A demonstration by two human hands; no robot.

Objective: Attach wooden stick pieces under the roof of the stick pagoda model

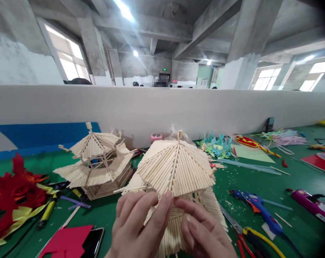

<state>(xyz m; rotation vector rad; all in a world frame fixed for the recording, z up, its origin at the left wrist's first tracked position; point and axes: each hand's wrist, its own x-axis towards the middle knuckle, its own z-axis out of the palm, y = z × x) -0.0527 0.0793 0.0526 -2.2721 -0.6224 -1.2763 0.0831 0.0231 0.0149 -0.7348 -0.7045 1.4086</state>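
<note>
A pavilion model (175,168) built of thin wooden sticks stands right in front of me, its upper roof rising to a short peg. My left hand (142,222) is closed at the front edge of that roof, with a fingertip on the front corner. Just right of the corner, my right hand (202,229) has curled fingers, and its index fingertip meets the roof's underside. Whatever small thing may be between the right fingers is hidden. A second stick pavilion (98,163), also two-tiered, stands to the left.
On the right lie a blue glue gun (259,208), a purple tool (313,204), scissors (233,222) and yellow-handled pliers (264,240). Red paper (68,240) partly covers a phone (96,238) at left. Red petals (14,197) lie beyond. A white partition (125,107) runs behind.
</note>
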